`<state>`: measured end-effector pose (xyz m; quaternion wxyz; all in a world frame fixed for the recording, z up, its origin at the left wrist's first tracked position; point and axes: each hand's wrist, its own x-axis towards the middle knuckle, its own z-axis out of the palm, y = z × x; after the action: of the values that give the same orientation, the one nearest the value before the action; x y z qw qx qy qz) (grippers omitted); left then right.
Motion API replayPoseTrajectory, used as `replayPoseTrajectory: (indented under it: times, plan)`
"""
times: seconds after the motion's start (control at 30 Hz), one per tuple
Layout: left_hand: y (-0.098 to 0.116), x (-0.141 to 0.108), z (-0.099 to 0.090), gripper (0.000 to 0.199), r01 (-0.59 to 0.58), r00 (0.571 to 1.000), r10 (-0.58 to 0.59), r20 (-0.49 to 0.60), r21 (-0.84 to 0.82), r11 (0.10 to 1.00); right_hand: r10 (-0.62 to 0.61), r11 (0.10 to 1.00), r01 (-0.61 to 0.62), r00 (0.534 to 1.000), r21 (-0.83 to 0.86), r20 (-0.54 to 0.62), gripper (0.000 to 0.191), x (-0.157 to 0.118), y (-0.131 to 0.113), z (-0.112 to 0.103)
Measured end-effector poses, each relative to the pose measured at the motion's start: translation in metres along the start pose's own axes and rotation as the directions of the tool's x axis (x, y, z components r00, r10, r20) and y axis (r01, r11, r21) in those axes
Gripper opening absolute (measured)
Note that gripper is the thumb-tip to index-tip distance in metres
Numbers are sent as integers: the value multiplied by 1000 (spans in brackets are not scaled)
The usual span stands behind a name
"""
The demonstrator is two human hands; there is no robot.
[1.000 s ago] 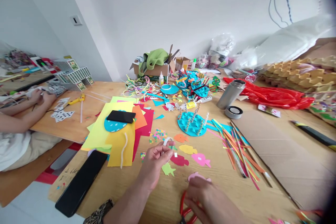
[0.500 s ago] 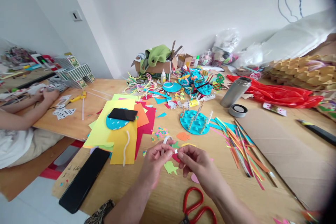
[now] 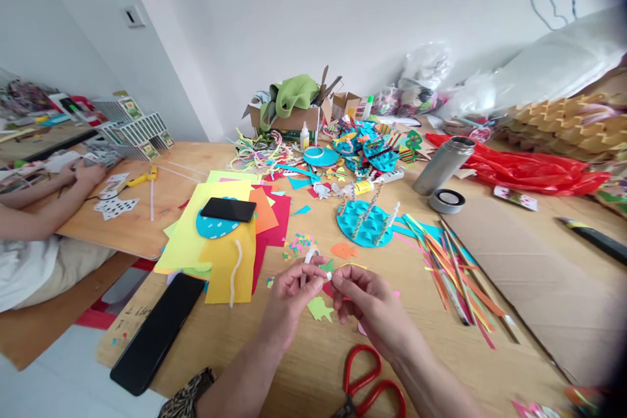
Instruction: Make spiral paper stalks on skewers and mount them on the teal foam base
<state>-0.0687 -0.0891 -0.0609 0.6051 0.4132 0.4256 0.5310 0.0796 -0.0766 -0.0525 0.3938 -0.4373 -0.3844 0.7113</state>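
Observation:
My left hand (image 3: 289,297) is closed on a curled, narrow white tape-like strip (image 3: 310,256), which loops up behind the fingers. Its small white end (image 3: 328,276) pokes out between thumb and forefinger. My right hand (image 3: 361,294) pinches at that end, its fingertips touching or nearly touching the left ones. Whether a separate bit is between the right fingers is hidden. Under the hands lie a light green paper fish (image 3: 320,309) and pink and red cut-outs, partly covered. An orange paper fish (image 3: 344,249) lies just beyond. Red-handled scissors (image 3: 363,379) rest near the front edge.
A blue disc (image 3: 360,235) with upright twisted stems stands ahead. Coloured paper sheets (image 3: 174,235) and a phone (image 3: 228,209) lie left; paper strips (image 3: 441,255), a steel flask (image 3: 443,166) and cardboard (image 3: 529,274) lie right. Another person's arms (image 3: 53,202) rest at the left table.
The view has shifted slightly. My right fingertips have come closer to the white end at my left fingers, and the right hand has turned a little. The left hand keeps its hold.

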Motion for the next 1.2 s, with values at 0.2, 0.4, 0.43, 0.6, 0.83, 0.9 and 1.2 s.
replayPoseTrajectory:
  times: [0.2,0.4,0.43,0.6,0.83,0.9,1.2]
  plan:
    - [-1,0,-2,14,-77,996,84,-25,213,974,-54,982,52,999,-179,-5,31,3,-1,0]
    - [-1,3,-10,17,-141,979,184,-92,353,925,-51,934,43,999,-353,-14,27,6,-4,-2]
    - [0,4,-13,16,-144,973,196,-120,350,926,-43,922,38,999,-386,-4,27,7,-2,-3]
    - [2,5,-22,16,-128,955,200,-220,303,944,57,757,37,991,-653,122,18,13,17,-8]
    - [0,5,-23,17,-116,960,178,-215,274,955,35,564,89,991,-821,131,17,21,36,-9]
    - [0,5,-24,17,-111,963,170,-211,266,957,33,548,86,992,-832,125,17,22,38,-9]
    - [0,5,-25,16,-130,969,186,-161,307,943,31,528,79,993,-846,112,18,25,47,-12]
